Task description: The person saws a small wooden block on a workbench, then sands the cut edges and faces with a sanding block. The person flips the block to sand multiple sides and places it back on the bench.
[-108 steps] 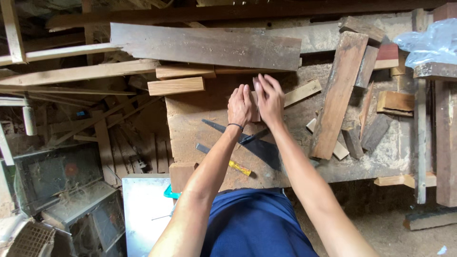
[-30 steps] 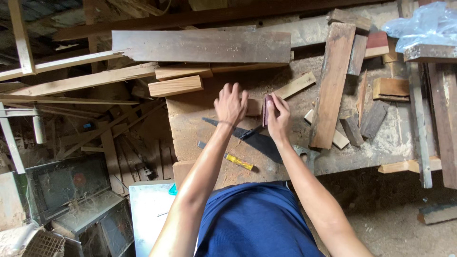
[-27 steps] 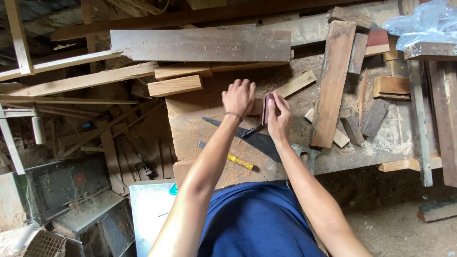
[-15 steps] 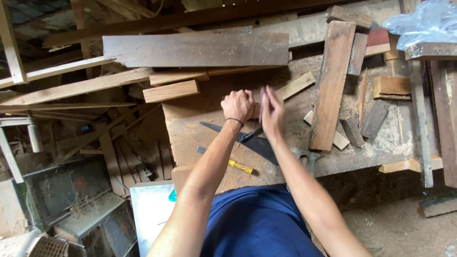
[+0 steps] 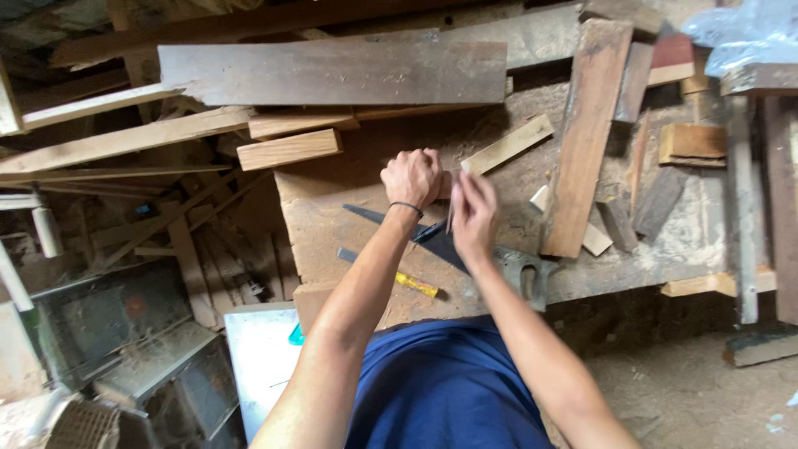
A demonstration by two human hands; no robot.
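The left hand [image 5: 413, 176] is curled into a fist at the middle of the dusty worktop [image 5: 349, 224], fingers wrapped tight around one end of a small wood piece [image 5: 446, 185] whose short visible stretch shows between the two hands. The right hand [image 5: 472, 218] sits just beside it, fingers stretched long and pinched lightly on a thin stick [image 5: 450, 218] that stands nearly upright at the edge of the wood piece; blur hides exactly how the fingertips grip it. Under both wrists lies a handsaw [image 5: 449, 248], its dark blade pointing left and its grey handle near the worktop's front edge. A yellow-handled chisel [image 5: 397, 277] lies closer to the body, beside the left forearm. A pale wood offcut [image 5: 507, 144] rests diagonally just beyond the hands, and a long brown plank [image 5: 587, 133] leans across the worktop to the right. A wide grey board [image 5: 332, 73] spans the far edge, with a short light block [image 5: 289, 149] just in front of it on the left.
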